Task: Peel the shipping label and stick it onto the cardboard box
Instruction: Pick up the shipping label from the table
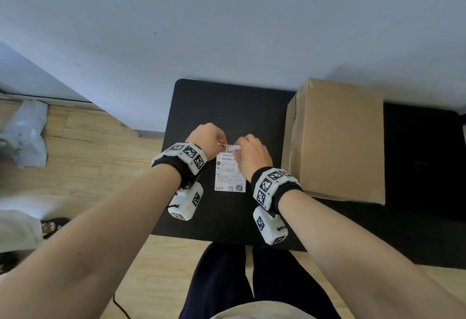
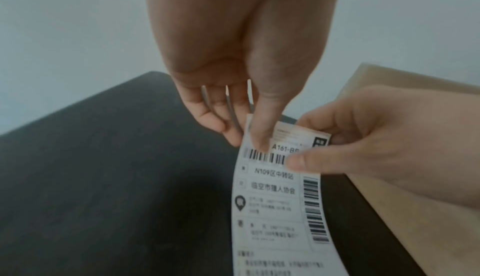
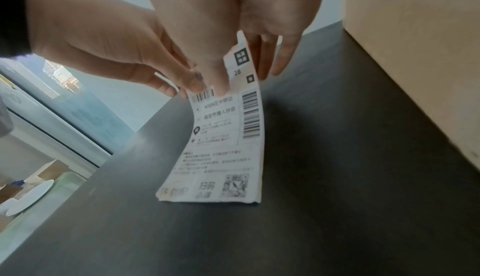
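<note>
Both hands (image 1: 232, 149) pinch the label's (image 1: 230, 176) far end; it runs lengthwise toward the person, box (image 1: 339, 139) beside the right hand.

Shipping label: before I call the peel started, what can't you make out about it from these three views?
- Top edge of the shipping label, head view: covered by the left hand and right hand.
- Whether the label has parted from its backing, wrist views: thumbs cover the pinched corners and the edge is blurred.
- Small print, all views: too small or blurred.
- Cardboard box, wrist views: cut off by the frame edge.
</note>
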`<state>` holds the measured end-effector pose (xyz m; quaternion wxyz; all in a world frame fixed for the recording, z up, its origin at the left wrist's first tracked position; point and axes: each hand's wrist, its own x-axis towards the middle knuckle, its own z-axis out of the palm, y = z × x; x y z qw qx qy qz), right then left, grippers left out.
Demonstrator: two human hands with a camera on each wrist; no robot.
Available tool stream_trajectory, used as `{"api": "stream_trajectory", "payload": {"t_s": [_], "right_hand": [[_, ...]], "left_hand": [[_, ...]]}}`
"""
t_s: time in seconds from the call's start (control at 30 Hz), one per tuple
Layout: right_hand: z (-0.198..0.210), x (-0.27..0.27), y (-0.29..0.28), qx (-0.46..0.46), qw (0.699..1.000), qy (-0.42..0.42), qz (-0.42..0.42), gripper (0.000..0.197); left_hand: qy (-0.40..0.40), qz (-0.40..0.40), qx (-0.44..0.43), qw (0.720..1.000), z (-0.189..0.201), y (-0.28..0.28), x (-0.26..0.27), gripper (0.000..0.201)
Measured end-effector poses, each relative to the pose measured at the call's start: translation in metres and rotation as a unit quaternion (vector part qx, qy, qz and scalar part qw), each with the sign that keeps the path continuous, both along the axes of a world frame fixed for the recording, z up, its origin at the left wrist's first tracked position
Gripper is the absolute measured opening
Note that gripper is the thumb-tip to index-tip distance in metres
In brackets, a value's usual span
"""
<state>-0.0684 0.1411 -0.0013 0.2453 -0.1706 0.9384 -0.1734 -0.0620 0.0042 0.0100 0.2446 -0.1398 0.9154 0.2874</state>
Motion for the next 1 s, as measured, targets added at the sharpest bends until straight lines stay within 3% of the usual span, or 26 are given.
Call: {"api": "stream_trajectory", "payload": {"t_s": [0.2,0.53,0.77,1.0], "right_hand": [[0.051,-0.010,-0.008,-0.058,0.998,0.018,-0.009,0.017],[0.125,-0.033,0.015,-0.156,0.984,0.074,-0.036,0.023],[0.149,-0.051,0.038,-0.192,0.972,0.096,-0.099,0.022],[0.160,-0.048,0.043,-0.265,0.963,0.027,-0.040,0.023]], "left_hand": [[0.070,0.035,0.011,0.997,0.046,-0.016,0.006,0.017],[0.162,0.046,0.052,0.984,0.124,-0.004,0.001,0.028],[0.186,0.131,0.058,0.972,0.146,0.011,-0.006,0.028],[0.202,0.157,0.123,0.959,0.153,0.036,-0.012,0.029]]}}
